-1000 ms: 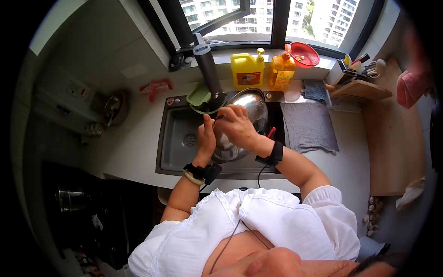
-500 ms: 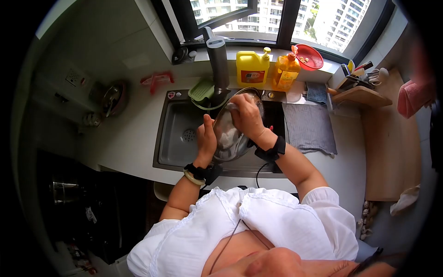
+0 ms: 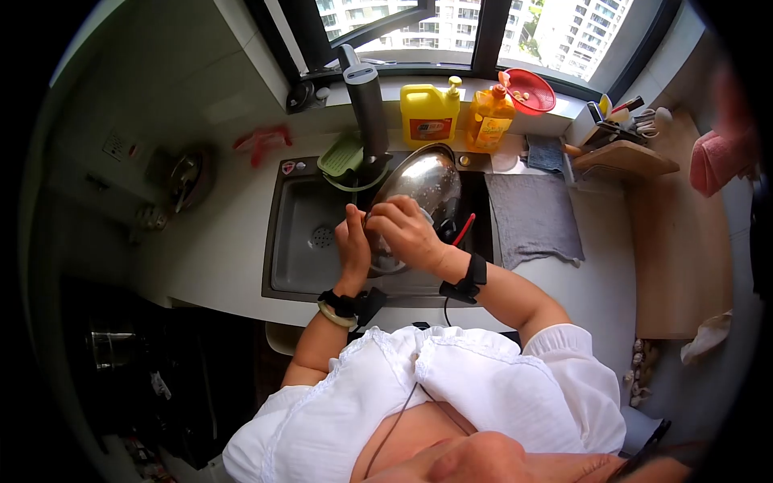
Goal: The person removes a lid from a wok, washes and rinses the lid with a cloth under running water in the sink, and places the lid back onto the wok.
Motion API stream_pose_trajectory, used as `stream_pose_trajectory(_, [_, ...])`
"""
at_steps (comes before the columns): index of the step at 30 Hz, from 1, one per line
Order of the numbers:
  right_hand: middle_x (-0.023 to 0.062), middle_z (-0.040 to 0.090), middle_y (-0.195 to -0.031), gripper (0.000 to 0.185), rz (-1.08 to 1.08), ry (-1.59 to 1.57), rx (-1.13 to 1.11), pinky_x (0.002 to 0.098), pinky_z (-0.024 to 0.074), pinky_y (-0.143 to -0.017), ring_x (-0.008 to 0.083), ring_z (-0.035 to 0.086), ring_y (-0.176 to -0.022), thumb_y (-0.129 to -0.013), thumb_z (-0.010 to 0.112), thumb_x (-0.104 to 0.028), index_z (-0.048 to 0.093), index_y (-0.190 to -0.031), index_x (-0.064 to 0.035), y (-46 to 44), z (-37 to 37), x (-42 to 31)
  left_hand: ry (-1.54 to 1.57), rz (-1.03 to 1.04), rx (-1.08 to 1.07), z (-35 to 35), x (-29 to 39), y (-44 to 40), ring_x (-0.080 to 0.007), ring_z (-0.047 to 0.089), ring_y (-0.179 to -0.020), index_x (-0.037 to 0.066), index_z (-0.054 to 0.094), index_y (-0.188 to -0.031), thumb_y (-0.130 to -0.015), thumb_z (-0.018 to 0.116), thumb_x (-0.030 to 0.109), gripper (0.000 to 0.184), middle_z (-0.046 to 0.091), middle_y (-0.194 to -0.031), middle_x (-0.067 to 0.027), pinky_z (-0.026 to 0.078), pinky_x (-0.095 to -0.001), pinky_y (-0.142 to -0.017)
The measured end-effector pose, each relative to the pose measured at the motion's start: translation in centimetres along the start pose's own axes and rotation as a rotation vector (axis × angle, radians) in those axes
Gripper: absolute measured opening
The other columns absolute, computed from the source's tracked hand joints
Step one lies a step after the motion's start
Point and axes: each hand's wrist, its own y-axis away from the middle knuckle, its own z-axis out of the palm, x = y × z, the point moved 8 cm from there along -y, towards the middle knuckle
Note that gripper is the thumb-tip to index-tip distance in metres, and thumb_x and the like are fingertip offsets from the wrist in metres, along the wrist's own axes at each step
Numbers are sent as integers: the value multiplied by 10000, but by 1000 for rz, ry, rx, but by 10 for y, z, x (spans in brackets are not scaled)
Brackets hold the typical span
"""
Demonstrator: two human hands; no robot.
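Observation:
A shiny metal lid [image 3: 431, 181] is tilted over the sink [image 3: 302, 233], its dark knob facing right. My left hand [image 3: 353, 245] grips the lid's left edge, thumb pointing up. Against the lid's surface near that edge is my right hand [image 3: 405, 231], its fingers bent and pressed together; a whitish bit of something shows beside them, too small to name. A red stick-like thing [image 3: 465, 229] pokes up right of the knob. Behind the hands stand the grey faucet [image 3: 366, 109] and a green basket [image 3: 342, 158].
A yellow jug [image 3: 429, 113] and an orange bottle [image 3: 489, 118] stand behind the sink near a red bowl [image 3: 538, 92]. Right of the sink lies a grey cloth [image 3: 534, 217], with a knife holder [image 3: 608, 125] and wooden board [image 3: 680, 241] beyond.
My right hand has moved down and left across the lid to near its left edge. The lid's upper part shows more now. The view has shifted slightly.

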Motion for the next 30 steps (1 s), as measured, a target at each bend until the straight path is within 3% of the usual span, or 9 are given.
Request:
stream_pose_trajectory(3, [124, 594, -1150, 235, 291, 114, 221, 432, 386, -976, 318, 525, -1097, -843, 542, -14, 598, -1069, -48, -3, -32, 63, 75, -89, 10, -6, -8, 2, -74, 403, -599, 39, 508, -656, -969, 333, 652, 710, 473, -623, 26, 324, -249, -557])
stream_pose_trajectory(4, [150, 574, -1248, 258, 589, 18, 323, 423, 349, -1047, 336, 502, -1185, -919, 504, -69, 581, -1163, -37, 26, -28, 123, 86, -100, 17, -8, -7, 3, -70, 402, -598, 42, 527, -673, -969, 342, 648, 699, 476, -631, 33, 324, -247, -554])
stream_pose_trajectory(6, [155, 508, -1371, 346, 681, -167, 395, 433, 262, -1127, 355, 395, -1331, -947, 482, -97, 534, -1283, -38, 40, -17, 122, 105, -122, 28, -11, -4, 3, -61, 401, -596, 47, 565, -708, -970, 361, 639, 679, 480, -646, 45, 324, -243, -548])
stream_pose_trajectory(11, [160, 321, -1526, 433, 283, 156, -33, 473, 144, -1161, 379, 199, -1445, -983, 433, -118, 433, -1408, -34, 33, 32, -7, 316, -197, 138, -1, 3, 0, -44, 385, -587, 46, 641, -838, -971, 403, 614, 631, 487, -681, 76, 303, -220, -529])
stream_pose_trajectory(15, [230, 291, -1520, 472, 793, -191, 424, 487, 151, -1153, 391, 197, -1440, -999, 401, -168, 369, -1448, -26, 42, 20, 99, 170, -183, 141, -9, -9, 5, -27, 383, -575, 68, 631, -807, -972, 438, 587, 578, 470, -643, 87, 285, -197, -505])
stream_pose_trajectory(22, [255, 209, -1547, 529, 496, 106, 131, 484, 124, -1158, 376, 151, -1460, -998, 374, -194, 292, -1461, 49, 45, 46, 4, 285, -237, 239, -18, -6, 3, -27, 406, -527, 78, 607, -772, -987, 441, 549, 544, 459, -610, 78, 279, -222, -451])
stream_pose_trajectory(26, [283, 340, -1471, 520, 857, -34, 247, 482, 230, -1130, 439, 264, -1392, -983, 411, -248, 380, -1385, 81, 33, 36, 122, 167, -167, 184, -19, -12, 11, -34, 389, -554, 49, 626, -785, -988, 439, 549, 572, 463, -622, 77, 287, -224, -484])
stream_pose_trajectory(28, [283, 357, -1458, 525, 1038, -196, 127, 466, 239, -1131, 443, 274, -1382, -989, 395, -262, 379, -1382, 86, 25, 25, 149, 108, -133, 169, -20, -11, 17, -39, 376, -567, 38, 622, -770, -991, 435, 547, 585, 456, -622, 77, 290, -228, -501])
stream_pose_trajectory(30, [297, 323, -1465, 510, 767, 121, 220, 501, 211, -1141, 431, 234, -1408, -973, 408, -224, 379, -1379, 84, 22, 33, 95, 159, -147, 177, -18, -18, 15, -45, 365, -580, 30, 616, -752, -996, 429, 540, 595, 448, -617, 76, 291, -231, -514])
